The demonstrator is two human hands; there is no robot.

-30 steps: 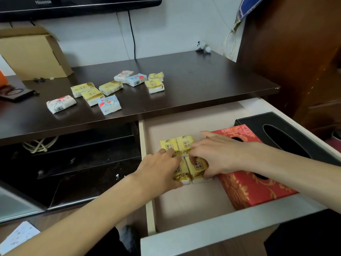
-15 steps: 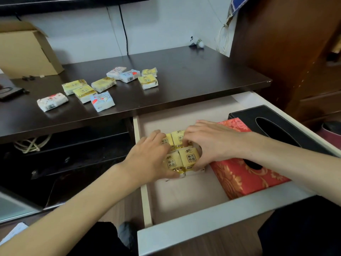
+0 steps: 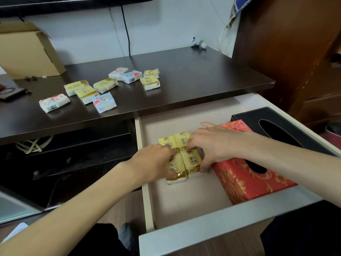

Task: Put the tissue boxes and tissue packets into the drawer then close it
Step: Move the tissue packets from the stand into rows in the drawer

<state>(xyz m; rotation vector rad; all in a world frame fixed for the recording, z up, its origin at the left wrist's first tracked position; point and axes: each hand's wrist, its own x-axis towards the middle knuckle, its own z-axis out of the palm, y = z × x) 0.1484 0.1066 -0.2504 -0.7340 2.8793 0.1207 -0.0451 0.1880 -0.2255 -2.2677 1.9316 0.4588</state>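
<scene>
Head view, left hand (image 3: pixel 153 161) and right hand (image 3: pixel 212 145) grasping yellow packets (image 3: pixel 181 156) in drawer (image 3: pixel 184 235), fingertips partly hidden, grip seemingly light.

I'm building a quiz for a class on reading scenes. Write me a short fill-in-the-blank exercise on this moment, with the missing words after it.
1. Both hands rest on a block of ____ yellow tissue packets in the drawer.
2. The red tissue box lies between the packets and the ____ tissue box.
3. The loose packets not yet stored lie on the dark ____.
4. The drawer stands ____.

Missing words: four; black; tabletop; open
</scene>
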